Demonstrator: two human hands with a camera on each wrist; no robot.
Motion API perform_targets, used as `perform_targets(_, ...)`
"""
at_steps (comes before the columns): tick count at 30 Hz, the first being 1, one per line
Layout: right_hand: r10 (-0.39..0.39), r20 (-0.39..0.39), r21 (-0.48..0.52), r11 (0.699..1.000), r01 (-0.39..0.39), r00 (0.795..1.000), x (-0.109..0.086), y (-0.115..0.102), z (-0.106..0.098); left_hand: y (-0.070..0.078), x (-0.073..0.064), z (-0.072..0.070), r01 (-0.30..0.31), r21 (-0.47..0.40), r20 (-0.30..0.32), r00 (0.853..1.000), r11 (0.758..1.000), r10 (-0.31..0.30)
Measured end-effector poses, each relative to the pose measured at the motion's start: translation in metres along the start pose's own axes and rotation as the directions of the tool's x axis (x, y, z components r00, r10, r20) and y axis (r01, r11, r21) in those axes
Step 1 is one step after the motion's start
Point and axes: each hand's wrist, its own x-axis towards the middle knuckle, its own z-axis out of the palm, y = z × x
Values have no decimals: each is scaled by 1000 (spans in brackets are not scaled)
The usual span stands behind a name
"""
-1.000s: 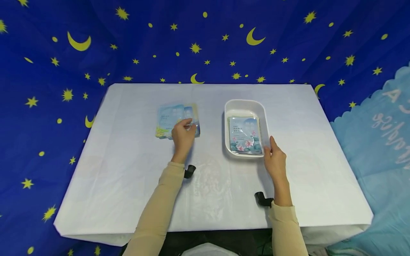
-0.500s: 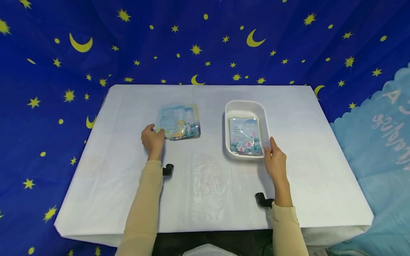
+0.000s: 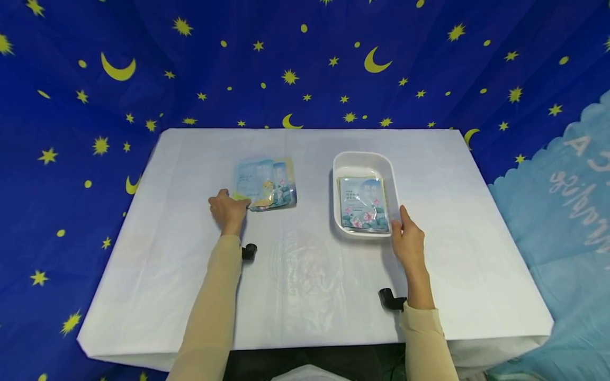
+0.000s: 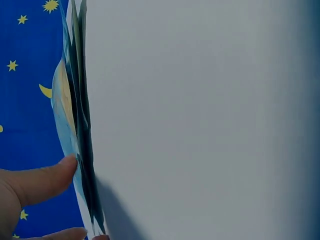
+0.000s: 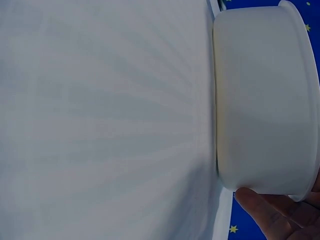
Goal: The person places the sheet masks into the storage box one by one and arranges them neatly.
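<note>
In the head view a fanned stack of flat, glossy sachets, pale blue with yellow and flower prints, lies left of centre on the table. My left hand holds the stack's near left corner, thumb on the near edge and fingers along the left side. The left wrist view shows the thumb touching the sachets' edges, which bulge slightly apart. A white plastic box stands right of centre with flower-printed sachets lying flat in it. My right hand grips the box's near right corner; some fingers are hidden.
A white cloth covers the table, with a shiny transparent sheet or patch in front. A blue curtain with moons and stars hangs behind it. Black camera mounts jut from both wrists.
My left hand has moved left from the sachets' right side to their near left corner, and its thumb has edged slightly right. The right hand and the box stay put.
</note>
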Motion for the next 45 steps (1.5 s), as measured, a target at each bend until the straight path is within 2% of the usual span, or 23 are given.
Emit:
perform_targets(5,-11,-11,2,1000,11,1000,0,1,0,-5,4,0,2,-43,-20,1000,999,-2)
perform_targets(10,-19,-12,-1,1000,19,1000,0,2,1,-11,6,-4,58,-179,-21,998,982,-63)
perform_targets(14,-24,-10,-1,1000,24,1000,0,2,1,-13,6,-5,103,-295,-1,994,950,-109)
perform_targets(18,-32,-9,5,999,32,999,-1,2,0,-13,6,-6,144,-371,36,989,917,-141)
perform_targets(25,-18,-2,11,1000,18,1000,-1,1,0,-10,5,-12,231,-457,139,972,859,-187)
perform_targets(29,-9,3,12,1000,9,1000,-1,1,-1,-8,3,-14,225,-482,144,974,847,-177)
perform_targets(32,-7,7,11,1000,7,1000,-1,1,0,-7,2,-15,218,-520,132,976,826,-174)
perform_targets(38,-5,5,6,1000,5,1000,0,1,1,-1,-1,-19,203,-624,122,979,755,-162)
perform_targets(45,-11,-10,1,1000,11,1000,0,1,1,19,-13,-27,155,-707,118,988,690,-101)
